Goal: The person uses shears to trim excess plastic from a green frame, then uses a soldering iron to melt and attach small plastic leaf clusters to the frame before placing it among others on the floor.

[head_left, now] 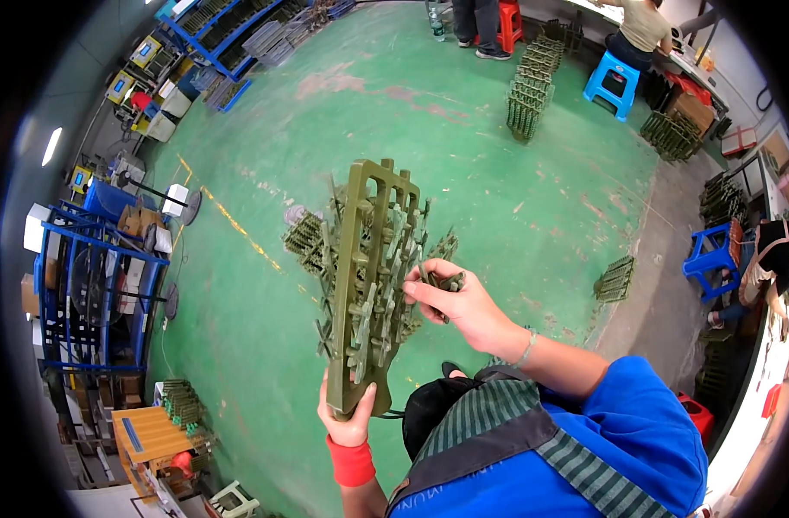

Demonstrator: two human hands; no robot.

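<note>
An olive-green rack with a long frame and rows of pegs stands upright in front of me. Many small grey-green parts hang from its pegs on both sides. At the rack's lower end, my left hand grips the frame, a red band round the wrist. My right hand is at the rack's right side, fingers bent round a few small dark green parts. Their exact kind is too small to make out. Behind the rack, more green racks show partly.
Several loaded racks stand in a row on the green floor at the far right. One rack stands alone at right. Blue shelving lines the left. People sit at benches on the right, near blue stools. A wooden table is lower left.
</note>
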